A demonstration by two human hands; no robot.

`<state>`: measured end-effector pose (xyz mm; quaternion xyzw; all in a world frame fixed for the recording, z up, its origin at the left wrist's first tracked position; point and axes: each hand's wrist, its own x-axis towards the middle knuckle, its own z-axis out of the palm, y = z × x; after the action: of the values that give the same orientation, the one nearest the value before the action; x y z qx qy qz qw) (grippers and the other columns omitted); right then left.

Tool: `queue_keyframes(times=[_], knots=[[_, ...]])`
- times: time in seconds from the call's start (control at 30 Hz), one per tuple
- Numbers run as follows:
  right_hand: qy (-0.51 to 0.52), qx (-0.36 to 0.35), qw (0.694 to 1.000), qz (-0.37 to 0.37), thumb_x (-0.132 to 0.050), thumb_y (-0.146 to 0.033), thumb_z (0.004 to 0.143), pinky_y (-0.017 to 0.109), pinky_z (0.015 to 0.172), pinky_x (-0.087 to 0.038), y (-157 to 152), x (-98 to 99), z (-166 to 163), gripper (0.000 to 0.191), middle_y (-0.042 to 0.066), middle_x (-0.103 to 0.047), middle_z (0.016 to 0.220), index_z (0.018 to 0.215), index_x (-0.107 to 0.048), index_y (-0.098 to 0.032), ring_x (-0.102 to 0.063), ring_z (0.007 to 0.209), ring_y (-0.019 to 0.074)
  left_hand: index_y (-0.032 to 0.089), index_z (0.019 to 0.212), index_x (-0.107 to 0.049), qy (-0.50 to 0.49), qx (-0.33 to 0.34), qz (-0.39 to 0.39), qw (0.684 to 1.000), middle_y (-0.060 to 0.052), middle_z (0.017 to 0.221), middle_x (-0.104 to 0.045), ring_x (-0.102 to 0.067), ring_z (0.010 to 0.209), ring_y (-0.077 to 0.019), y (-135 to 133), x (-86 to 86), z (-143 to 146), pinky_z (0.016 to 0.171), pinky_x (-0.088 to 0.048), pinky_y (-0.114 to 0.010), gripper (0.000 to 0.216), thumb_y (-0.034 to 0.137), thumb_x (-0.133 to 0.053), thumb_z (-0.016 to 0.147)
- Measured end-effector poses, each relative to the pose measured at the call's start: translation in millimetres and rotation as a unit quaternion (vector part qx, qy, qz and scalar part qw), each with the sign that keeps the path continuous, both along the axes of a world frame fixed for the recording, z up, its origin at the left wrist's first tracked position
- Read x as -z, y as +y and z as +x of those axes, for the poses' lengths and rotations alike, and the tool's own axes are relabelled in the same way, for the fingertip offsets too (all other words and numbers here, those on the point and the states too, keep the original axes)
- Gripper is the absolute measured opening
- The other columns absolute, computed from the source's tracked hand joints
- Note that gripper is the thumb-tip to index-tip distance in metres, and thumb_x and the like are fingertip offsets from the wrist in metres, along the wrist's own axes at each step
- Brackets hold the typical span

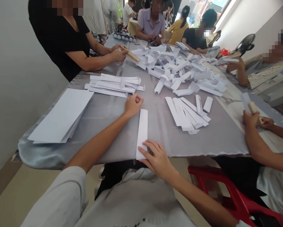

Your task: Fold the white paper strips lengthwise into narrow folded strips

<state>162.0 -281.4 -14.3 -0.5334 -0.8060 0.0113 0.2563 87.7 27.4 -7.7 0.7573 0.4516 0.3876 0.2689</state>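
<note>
A narrow folded strip of white paper [142, 134] lies lengthwise in front of me, its near end at the table's edge. My right hand [156, 156] rests on that near end with its fingers stretched out and apart. Beside the strip's far end is my left hand [133, 105], its fingers curled closed and nothing visible in them. Just beyond it lies a pile of long folded paper strips [115, 85]. To the right, more flat paper strips [186, 113] are fanned out on the table.
Large white sheets [63, 116] are stacked on the left of the grey-covered table [101, 126]. A heap of folded paper pieces [179, 67] spreads across the middle. Co-workers sit around; one at left holds a wooden block [132, 56]. A red stool [214, 176] is at right.
</note>
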Motion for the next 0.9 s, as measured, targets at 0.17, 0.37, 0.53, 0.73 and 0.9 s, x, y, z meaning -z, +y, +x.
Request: queue_keyframes(times=[0.17,0.37,0.53,0.73,0.9], knots=[[0.161,0.002,0.985,0.06,-0.067,-0.025,0.107,0.046,0.103,-0.06,14,-15.8,5,0.036,0.014,-0.075,0.128,0.143,-0.068,-0.023,-0.071,0.121,0.0274,0.022,0.078,-0.059,-0.031,0.046,-0.006,0.998,0.002,0.063,-0.062,-0.057,0.062,-0.0173,-16,-13.8,-31,0.067,-0.042,-0.032,0.025,0.04,-0.07,0.092],[0.441,0.135,0.881,0.108,-0.078,-0.03,0.098,0.04,0.093,-0.061,66,-52.5,9,0.02,0.008,-0.077,0.112,0.117,-0.076,-0.022,-0.074,0.104,0.0244,0.022,0.071,-0.054,-0.131,0.139,-0.098,0.977,0.003,0.058,-0.053,-0.047,0.052,-0.013,-47,-28.7,-68,0.052,-0.032,-0.027,0.048,0.063,-0.072,0.09],[0.649,0.145,0.735,0.13,-0.086,-0.039,0.091,0.039,0.089,-0.062,113,-73.3,2,0.029,0.005,-0.076,0.101,0.107,-0.072,-0.019,-0.072,0.091,0.0204,0.018,0.089,-0.071,-0.151,0.322,-0.274,0.893,-0.008,0.072,-0.073,-0.064,0.058,-0.0185,-64,-36.8,-78,0.052,-0.046,-0.029,0.065,0.083,-0.066,0.088],[0.728,0.115,0.674,0.039,-0.087,-0.044,0.089,0.043,0.098,-0.061,132,-63.0,-19,0.034,0.012,-0.077,0.125,0.106,-0.071,-0.019,-0.073,0.112,0.0256,0.021,0.12,-0.072,-0.32,0.31,-0.275,0.852,-0.017,0.124,-0.079,-0.075,0.115,-0.0312,-78,-42.0,-65,0.088,-0.062,-0.039,0.056,0.063,-0.086,0.085],[0.695,0.14,0.704,-0.042,-0.094,-0.045,0.078,0.032,0.079,-0.059,135,-45.3,-24,0.04,0.004,-0.076,0.091,0.099,-0.075,-0.017,-0.07,0.084,0.0188,0.018,0.105,-0.073,-0.401,0.139,-0.266,0.865,-0.01,0.099,-0.081,-0.077,0.09,-0.0261,-71,-38.5,-66,0.08,-0.062,-0.039,0.049,0.056,-0.09,0.079]])
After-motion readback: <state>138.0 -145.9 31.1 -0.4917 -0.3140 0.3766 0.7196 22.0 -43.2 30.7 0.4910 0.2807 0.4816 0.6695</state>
